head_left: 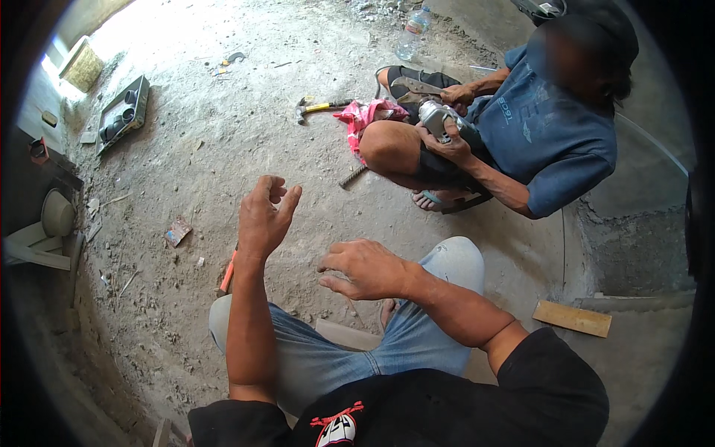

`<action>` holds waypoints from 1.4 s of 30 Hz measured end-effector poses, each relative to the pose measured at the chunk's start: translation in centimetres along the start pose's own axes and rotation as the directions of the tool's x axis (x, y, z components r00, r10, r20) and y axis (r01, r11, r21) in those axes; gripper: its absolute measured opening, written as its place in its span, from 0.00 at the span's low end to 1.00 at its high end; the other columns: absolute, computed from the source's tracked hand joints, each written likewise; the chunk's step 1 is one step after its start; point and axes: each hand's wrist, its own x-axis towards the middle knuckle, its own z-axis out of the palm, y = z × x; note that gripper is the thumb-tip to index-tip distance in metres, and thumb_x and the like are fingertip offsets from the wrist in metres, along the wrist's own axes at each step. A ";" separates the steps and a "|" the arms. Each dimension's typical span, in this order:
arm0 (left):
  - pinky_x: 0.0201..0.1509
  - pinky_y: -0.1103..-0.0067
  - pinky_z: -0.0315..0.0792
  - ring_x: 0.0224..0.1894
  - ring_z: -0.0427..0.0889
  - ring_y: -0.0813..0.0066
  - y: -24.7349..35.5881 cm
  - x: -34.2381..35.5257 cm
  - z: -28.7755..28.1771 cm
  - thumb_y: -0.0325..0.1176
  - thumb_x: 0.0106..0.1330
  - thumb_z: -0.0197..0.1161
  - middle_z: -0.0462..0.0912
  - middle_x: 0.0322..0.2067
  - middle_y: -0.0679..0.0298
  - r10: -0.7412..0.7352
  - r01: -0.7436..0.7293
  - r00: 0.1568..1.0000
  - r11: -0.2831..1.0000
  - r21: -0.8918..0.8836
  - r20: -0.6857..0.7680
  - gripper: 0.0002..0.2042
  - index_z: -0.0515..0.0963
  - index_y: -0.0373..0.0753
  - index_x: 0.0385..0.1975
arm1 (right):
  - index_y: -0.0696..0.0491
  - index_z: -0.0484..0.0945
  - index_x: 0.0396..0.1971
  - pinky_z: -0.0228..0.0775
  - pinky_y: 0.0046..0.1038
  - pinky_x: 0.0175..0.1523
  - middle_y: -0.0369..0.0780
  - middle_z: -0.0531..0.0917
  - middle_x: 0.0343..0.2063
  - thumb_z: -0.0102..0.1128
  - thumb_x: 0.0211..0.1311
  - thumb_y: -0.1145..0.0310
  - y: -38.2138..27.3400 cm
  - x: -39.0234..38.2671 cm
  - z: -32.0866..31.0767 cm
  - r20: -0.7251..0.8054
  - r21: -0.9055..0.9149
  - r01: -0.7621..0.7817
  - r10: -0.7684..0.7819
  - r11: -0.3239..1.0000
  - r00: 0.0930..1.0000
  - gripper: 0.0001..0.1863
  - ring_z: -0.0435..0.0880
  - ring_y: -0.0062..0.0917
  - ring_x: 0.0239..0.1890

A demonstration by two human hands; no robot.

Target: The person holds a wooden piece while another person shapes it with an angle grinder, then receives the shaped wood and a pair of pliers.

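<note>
Lying near the left grip (269, 207), on its left: orange handle (228, 273).

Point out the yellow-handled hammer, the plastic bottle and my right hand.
Yellow-handled hammer (326, 107): head view, on the handle.
Plastic bottle (410, 37): head view, on its body.
Right hand (365, 268): head view, on its back.

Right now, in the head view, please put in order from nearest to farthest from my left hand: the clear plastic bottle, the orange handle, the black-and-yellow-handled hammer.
From your left hand:
1. Orange handle: to its left, closer to your body.
2. Black-and-yellow-handled hammer: ahead, slightly right.
3. Clear plastic bottle: farther ahead, well to the right.
</note>
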 end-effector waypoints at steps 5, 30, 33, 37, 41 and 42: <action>0.40 0.71 0.78 0.36 0.86 0.65 0.3 -0.1 -0.3 0.41 0.66 0.70 0.87 0.35 0.53 -0.015 0.015 1.000 1.000 -0.003 0.017 0.18 0.79 0.31 0.43 | 0.55 0.84 0.38 0.77 0.44 0.47 0.47 0.84 0.34 0.66 0.62 0.59 0.1 0.0 0.1 0.008 -0.030 0.011 -0.011 0.999 1.000 0.14 0.85 0.45 0.40; 0.43 0.68 0.79 0.37 0.87 0.61 0.0 -0.9 -0.5 0.41 0.66 0.70 0.87 0.33 0.51 -0.022 0.018 0.998 0.997 0.069 0.061 0.18 0.78 0.31 0.44 | 0.56 0.83 0.37 0.76 0.44 0.51 0.48 0.82 0.35 0.65 0.63 0.58 -0.9 0.0 -0.7 -0.101 0.006 0.105 -0.104 0.994 0.989 0.15 0.85 0.45 0.43; 0.44 0.68 0.79 0.38 0.87 0.61 -0.2 -0.9 -0.2 0.41 0.67 0.70 0.87 0.34 0.51 -0.030 0.026 0.997 0.998 0.064 0.067 0.18 0.78 0.31 0.44 | 0.54 0.83 0.42 0.75 0.42 0.53 0.45 0.82 0.37 0.64 0.66 0.57 -1.0 -0.2 -1.1 -0.059 -0.011 0.097 -0.097 0.995 0.994 0.15 0.84 0.43 0.44; 0.44 0.68 0.79 0.38 0.87 0.60 -0.1 -1.1 -0.5 0.41 0.67 0.70 0.87 0.34 0.51 -0.014 0.008 0.997 0.997 0.082 0.070 0.18 0.78 0.31 0.44 | 0.54 0.83 0.42 0.75 0.41 0.53 0.44 0.81 0.36 0.64 0.66 0.57 -1.1 -0.2 -1.0 -0.068 -0.040 0.116 -0.119 0.992 0.991 0.15 0.84 0.42 0.44; 0.44 0.68 0.79 0.38 0.87 0.60 -0.1 -1.2 -0.3 0.40 0.67 0.70 0.87 0.34 0.51 -0.013 0.006 0.997 0.996 0.091 0.073 0.18 0.78 0.31 0.44 | 0.54 0.83 0.42 0.75 0.41 0.52 0.44 0.81 0.37 0.65 0.66 0.57 -1.2 -0.4 -1.0 -0.089 -0.035 0.128 -0.130 0.991 0.988 0.16 0.84 0.42 0.43; 0.44 0.68 0.79 0.37 0.87 0.61 -0.1 -1.2 -0.3 0.40 0.67 0.70 0.87 0.34 0.51 -0.011 0.004 0.997 0.996 0.090 0.072 0.18 0.78 0.31 0.45 | 0.54 0.83 0.42 0.75 0.41 0.52 0.44 0.81 0.36 0.65 0.66 0.57 -1.2 -0.5 -1.0 -0.102 -0.033 0.130 -0.133 0.991 0.986 0.16 0.84 0.42 0.43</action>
